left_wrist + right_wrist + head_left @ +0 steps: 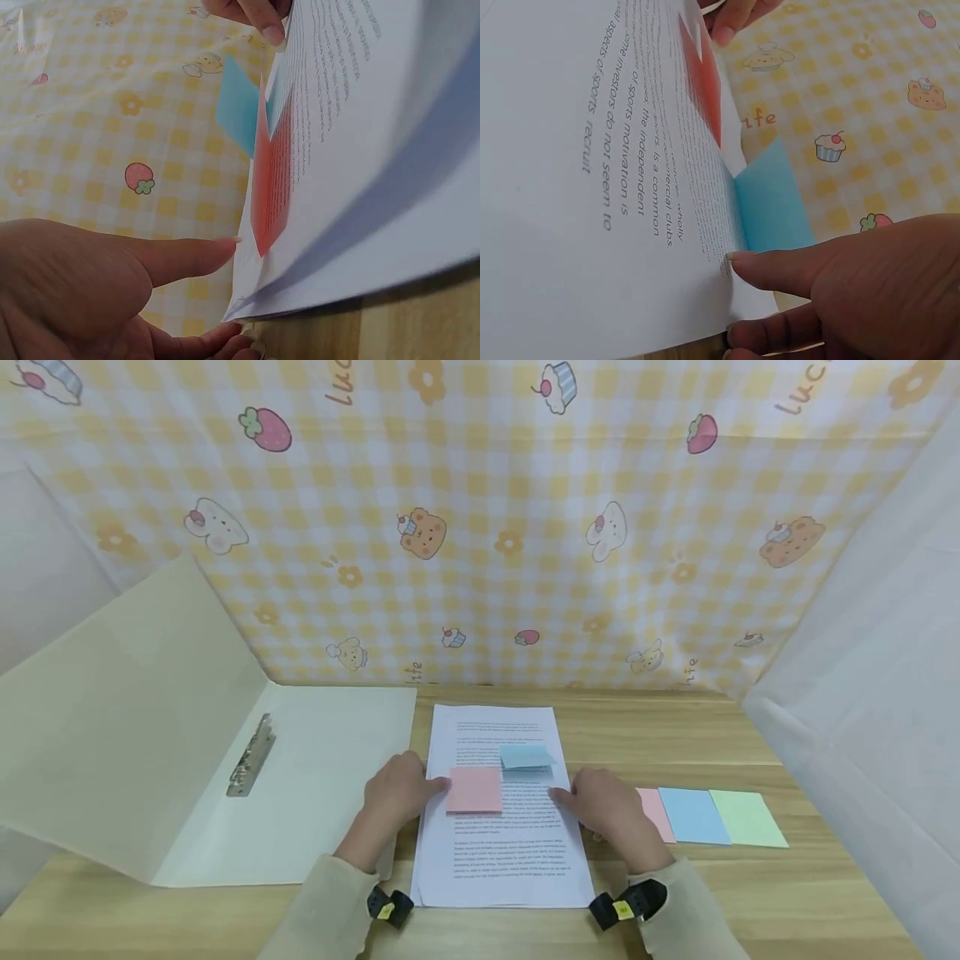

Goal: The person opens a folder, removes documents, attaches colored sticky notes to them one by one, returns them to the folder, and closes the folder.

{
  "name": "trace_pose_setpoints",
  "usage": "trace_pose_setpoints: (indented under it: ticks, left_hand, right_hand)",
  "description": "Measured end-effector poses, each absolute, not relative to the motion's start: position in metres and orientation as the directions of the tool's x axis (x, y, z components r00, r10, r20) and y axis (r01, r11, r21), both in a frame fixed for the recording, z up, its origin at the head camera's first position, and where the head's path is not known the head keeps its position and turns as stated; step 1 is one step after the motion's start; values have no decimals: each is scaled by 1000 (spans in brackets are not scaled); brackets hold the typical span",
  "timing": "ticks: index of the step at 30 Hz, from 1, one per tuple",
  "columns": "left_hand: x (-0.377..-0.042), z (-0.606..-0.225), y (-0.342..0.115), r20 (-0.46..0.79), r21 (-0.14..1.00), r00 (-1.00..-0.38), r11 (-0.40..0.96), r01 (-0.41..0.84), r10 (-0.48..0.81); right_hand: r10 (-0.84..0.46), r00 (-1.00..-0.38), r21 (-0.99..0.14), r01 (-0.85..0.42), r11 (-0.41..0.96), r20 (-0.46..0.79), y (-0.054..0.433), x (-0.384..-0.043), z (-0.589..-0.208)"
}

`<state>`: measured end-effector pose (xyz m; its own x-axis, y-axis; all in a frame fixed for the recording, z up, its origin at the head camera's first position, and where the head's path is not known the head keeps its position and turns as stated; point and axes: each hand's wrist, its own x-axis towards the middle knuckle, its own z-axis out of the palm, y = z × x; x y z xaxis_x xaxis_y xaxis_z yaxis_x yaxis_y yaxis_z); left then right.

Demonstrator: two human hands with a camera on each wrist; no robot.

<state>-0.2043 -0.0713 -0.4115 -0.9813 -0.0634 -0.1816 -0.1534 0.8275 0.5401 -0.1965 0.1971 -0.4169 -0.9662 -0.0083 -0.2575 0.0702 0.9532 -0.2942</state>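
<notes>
A stack of printed paper [517, 852] lies on the table between both hands. At its left edge, my left hand [397, 789] grips it, thumb on top and fingertips at the underside. On the opposite edge my right hand [606, 806] holds it the same way, its thumb pressed on the text in the right wrist view. A pink sticky note [475, 790] is stuck on the top page beside the left thumb. Further up and right, a blue sticky note [525, 757] has its free end lifted off the page.
An open cream folder [322, 785] with a metal clip [252, 756] occupies the left side, its cover raised. Right of the right hand lie a pink pad [655, 814], a blue pad [694, 816] and a green pad [748, 818]. A checked curtain [480, 585] hangs behind the table.
</notes>
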Motion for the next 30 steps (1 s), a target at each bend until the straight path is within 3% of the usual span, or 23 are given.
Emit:
trace_pose_setpoints:
  ticks: [11, 19, 24, 30]
  left_hand:
    - [-207, -409, -71, -176, 647, -983, 748, -151, -46]
    - [-215, -422, -80, -153, 737, -986, 672, -69, 66]
    - [-216, -431, -88, -175, 854, -980, 509, -104, 93]
    - [-214, -433, -101, -217, 932, -971, 316, -176, 102]
  right_hand:
    - [-2, -962, -308, 86, 947, -273, 197, -195, -415]
    - [-6, -964, -312, 80, 947, -265, 196, -195, -415]
    - [-8, -969, -344, 80, 935, -247, 196, -196, -418]
    - [-11, -984, -488, 77, 869, -176, 196, -202, -419]
